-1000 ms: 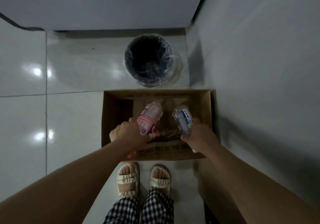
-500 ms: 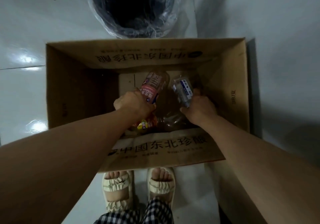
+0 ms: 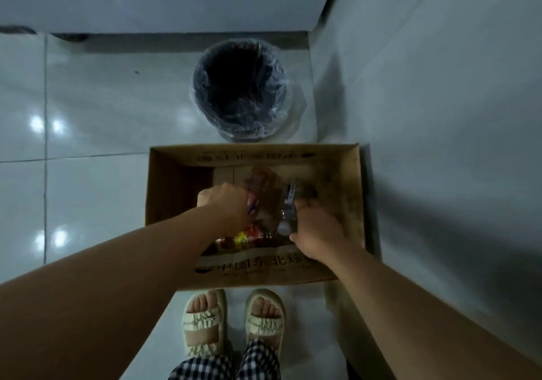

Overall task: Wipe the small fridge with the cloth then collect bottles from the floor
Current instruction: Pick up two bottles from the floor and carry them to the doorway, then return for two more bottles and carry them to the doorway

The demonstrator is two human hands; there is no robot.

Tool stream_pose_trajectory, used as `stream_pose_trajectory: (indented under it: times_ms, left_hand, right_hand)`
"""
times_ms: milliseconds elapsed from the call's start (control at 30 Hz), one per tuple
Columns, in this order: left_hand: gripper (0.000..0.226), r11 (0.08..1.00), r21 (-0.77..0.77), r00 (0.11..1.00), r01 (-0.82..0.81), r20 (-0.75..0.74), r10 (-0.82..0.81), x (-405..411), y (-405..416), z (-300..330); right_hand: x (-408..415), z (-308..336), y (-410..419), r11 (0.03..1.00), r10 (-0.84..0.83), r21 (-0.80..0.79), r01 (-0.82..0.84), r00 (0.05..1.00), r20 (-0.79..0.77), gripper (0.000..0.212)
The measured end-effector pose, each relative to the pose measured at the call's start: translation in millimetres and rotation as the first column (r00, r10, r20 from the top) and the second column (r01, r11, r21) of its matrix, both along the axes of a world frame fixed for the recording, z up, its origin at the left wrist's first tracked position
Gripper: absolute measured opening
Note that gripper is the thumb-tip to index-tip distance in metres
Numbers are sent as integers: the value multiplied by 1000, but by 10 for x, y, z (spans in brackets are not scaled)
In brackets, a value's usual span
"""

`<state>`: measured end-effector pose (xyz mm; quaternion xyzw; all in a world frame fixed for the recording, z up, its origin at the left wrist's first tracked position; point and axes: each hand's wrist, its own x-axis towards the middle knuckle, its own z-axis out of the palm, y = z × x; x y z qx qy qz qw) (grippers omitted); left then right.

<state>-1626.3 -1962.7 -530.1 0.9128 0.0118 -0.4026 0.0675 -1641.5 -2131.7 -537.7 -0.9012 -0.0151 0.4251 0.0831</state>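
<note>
An open cardboard box (image 3: 356, 203) stands on the floor in front of my feet. Both my hands reach down into it. My left hand (image 3: 231, 205) is curled around the lower end of a pink-labelled bottle (image 3: 259, 184), which lies low in the box and is blurred. My right hand (image 3: 318, 230) grips a clear bottle with a blue and white label (image 3: 289, 200) by its cap end. Under my hands lie more bottles with red and yellow labels (image 3: 240, 238). No fridge or cloth is in view.
A dark bin lined with a clear plastic bag (image 3: 239, 92) stands just beyond the box. A grey wall (image 3: 440, 115) runs close along the box's right side. Glossy white floor tiles (image 3: 88, 115) spread to the left. My sandalled feet (image 3: 234, 321) touch the box's near flap.
Both hands have gone down into the box with their bottles, which now lie low inside. The view closed in on the box, then pulled back up.
</note>
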Motion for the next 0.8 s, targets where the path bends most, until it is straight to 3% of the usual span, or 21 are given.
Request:
stream_pose_trajectory:
  times_ms: [267, 400, 567, 800]
  left_hand:
    - [41, 996, 0, 983, 84, 166, -83, 204, 279, 1701]
    - [42, 986, 86, 967, 145, 201, -160, 191, 594, 2633]
    - [43, 984, 157, 954, 84, 272, -125, 34, 1044, 3738]
    - [46, 988, 139, 927, -60, 375, 4, -369, 1503, 4897]
  right_hand:
    - [299, 1686, 249, 983, 175, 49, -179, 981, 83, 68]
    - [425, 2616, 427, 964, 247, 46, -260, 949, 197, 62]
    - [451, 3726, 716, 953, 279, 36, -301, 917, 284, 62]
    - [297, 4831, 1187, 926, 315, 78, -370, 867, 386, 65]
